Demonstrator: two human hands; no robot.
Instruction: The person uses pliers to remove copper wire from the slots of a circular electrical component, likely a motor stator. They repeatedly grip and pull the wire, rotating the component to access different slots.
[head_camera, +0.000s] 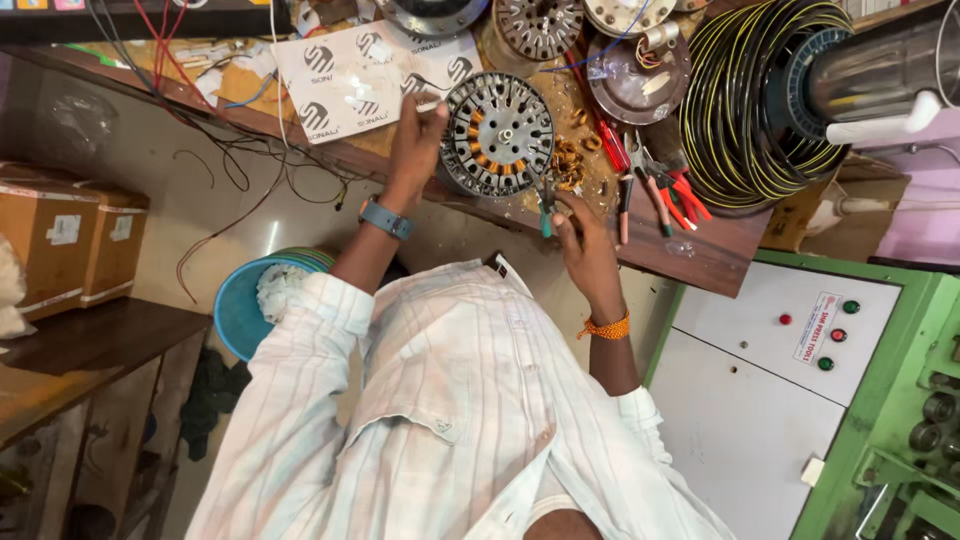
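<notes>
While the left hand (415, 140) steadies the round stator (497, 133) on the tabletop (700, 250), its grip clamped on the rim, the right hand (580, 235) grip closes around green-handled pliers (545, 205).

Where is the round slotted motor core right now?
In the head view, the motor core sits on the wooden workbench, between the left hand and the right hand.

Single view. Your head camera looks steeply down your own striped white shirt (470, 400) at the cluttered wooden workbench edge (700, 255), close range. The frame reads inverted: bench at top, torso below. Green metal machine cabinet (880, 420) fills the lower right.
</notes>
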